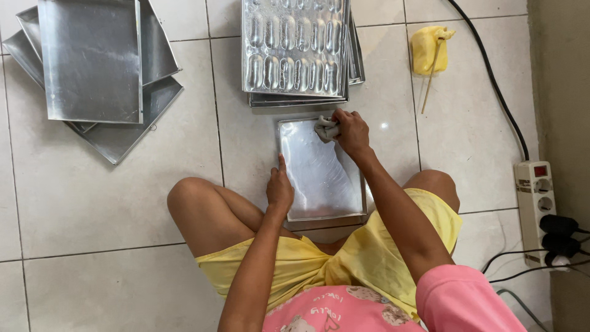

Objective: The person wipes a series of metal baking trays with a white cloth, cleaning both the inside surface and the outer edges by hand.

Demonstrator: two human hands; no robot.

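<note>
A flat rectangular metal baking tray [319,169] lies on the tiled floor between my knees. My left hand [279,187] rests on its left rim, thumb along the edge. My right hand [351,132] is closed around a crumpled grey cloth [326,129] and presses it onto the tray's far right corner. The tray's surface looks shiny and smeared.
A stack of metal trays topped by a moulded tray with oval hollows [295,46] sits just beyond. More flat trays [92,67] are piled at far left. A yellow block with a stick [430,49] lies at right. A black cable [491,74] and power strip [534,203] run along the right wall.
</note>
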